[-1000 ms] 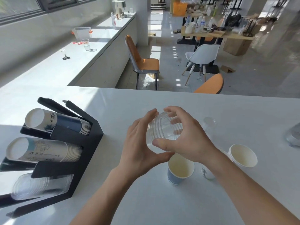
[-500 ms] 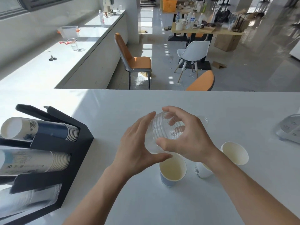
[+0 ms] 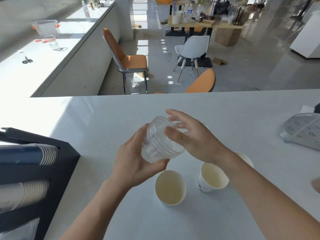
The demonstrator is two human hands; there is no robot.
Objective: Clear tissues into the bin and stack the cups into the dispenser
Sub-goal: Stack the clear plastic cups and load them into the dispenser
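A stack of clear ribbed plastic cups (image 3: 160,141) lies tilted on its side above the white table (image 3: 103,122). My left hand (image 3: 136,158) grips it from below. My right hand (image 3: 190,137) rests against its upper right side with the fingers spread. Two empty paper cups stand upright below the hands: one (image 3: 170,187) in the middle, one (image 3: 212,177) to its right. A third paper cup (image 3: 245,158) is mostly hidden behind my right forearm. The black cup dispenser (image 3: 57,172) at the left edge holds rows of stacked cups. No tissues or bin are in view.
A grey-white device (image 3: 303,132) sits at the table's right edge. Beyond the far table edge stand an orange chair (image 3: 128,56), a white chair (image 3: 192,49) and another orange chair back (image 3: 202,82). A long white counter (image 3: 43,54) runs along the left.
The view has shifted right, so the dispenser sits further left. My right hand has loosened on the clear cups and its fingers have spread; my left hand still holds them.
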